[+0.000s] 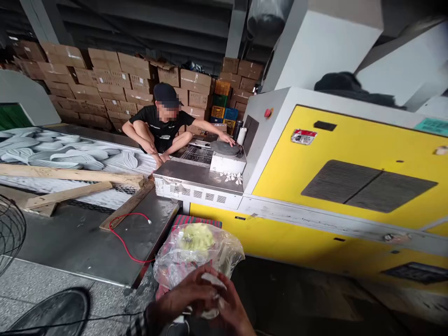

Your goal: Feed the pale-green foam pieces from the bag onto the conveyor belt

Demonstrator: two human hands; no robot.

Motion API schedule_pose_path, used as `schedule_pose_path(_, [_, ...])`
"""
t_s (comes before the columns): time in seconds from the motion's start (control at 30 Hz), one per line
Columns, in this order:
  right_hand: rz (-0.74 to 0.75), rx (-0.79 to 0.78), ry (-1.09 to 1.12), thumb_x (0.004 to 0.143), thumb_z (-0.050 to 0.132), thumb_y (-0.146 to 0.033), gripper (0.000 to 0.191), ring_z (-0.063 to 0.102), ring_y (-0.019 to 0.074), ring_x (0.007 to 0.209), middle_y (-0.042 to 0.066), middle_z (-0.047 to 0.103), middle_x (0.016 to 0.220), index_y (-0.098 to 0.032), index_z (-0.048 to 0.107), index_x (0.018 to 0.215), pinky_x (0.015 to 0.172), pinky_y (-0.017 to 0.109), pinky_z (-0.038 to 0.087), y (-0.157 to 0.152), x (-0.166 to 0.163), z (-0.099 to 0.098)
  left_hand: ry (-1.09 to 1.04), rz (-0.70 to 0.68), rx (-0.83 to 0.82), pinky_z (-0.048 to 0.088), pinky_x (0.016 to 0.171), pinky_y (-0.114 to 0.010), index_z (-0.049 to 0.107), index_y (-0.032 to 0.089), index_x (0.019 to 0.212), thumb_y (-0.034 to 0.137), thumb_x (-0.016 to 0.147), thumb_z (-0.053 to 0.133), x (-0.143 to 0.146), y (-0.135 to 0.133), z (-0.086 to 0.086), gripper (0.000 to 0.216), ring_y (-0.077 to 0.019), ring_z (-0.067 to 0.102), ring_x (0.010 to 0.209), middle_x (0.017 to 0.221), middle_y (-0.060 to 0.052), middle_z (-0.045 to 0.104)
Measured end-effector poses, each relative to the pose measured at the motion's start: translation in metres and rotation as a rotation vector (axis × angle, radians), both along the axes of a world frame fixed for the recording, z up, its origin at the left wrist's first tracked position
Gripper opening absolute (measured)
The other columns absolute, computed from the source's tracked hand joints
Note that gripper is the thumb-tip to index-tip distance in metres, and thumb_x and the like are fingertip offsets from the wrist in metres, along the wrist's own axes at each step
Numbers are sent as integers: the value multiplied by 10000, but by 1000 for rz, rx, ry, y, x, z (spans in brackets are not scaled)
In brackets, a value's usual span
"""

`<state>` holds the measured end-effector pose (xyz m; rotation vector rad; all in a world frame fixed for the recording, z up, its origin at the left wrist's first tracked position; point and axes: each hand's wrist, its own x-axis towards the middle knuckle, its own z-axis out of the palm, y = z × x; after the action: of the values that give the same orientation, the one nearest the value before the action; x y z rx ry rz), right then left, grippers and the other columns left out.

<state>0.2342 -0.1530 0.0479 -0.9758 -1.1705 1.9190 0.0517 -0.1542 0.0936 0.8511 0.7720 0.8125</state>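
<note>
My left hand and my right hand are close together at the bottom middle, fingers curled inward and partly blurred. Between them shows a small whitish piece; its kind is not clear, and both hands seem closed about it. Just beyond my fingers lies a clear plastic bag with a pale yellow-green mass in it. Under the bag is a red, striped surface.
A yellow and white machine fills the right. Behind its conveyor, a person squats, one hand on a dark round disc. Grey shoe soles cover the belt. A red cable crosses the metal table; cartons stand behind.
</note>
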Motion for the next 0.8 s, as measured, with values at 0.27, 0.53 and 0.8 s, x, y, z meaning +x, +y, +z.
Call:
schedule_pose_path(0.27, [204,29,-28,810,793,-465,648,689,202,880,62,659,1168,-276,494,1353,622,268,486,82,-83,42,153,70,32,329,521,-218,513,214,1268,352,771,786,-85,57,-12,584,-68,481,528,879,1,655])
schedule_pose_path(0.53, [304,-105,-47,820,768,-401,544,634,183,857,9,634,974,-266,533,1292,660,282,484,98,-127,16,186,252,-92,340,514,-219,533,172,1284,401,757,791,-115,52,-34,630,-88,488,518,715,36,605])
schedule_pose_path(0.8, [313,-146,-38,788,758,-478,607,648,181,777,-23,614,837,-268,511,1300,593,248,450,96,-138,-9,183,305,-160,321,455,-207,568,176,1217,409,655,784,-119,52,-50,645,-101,492,450,635,37,615])
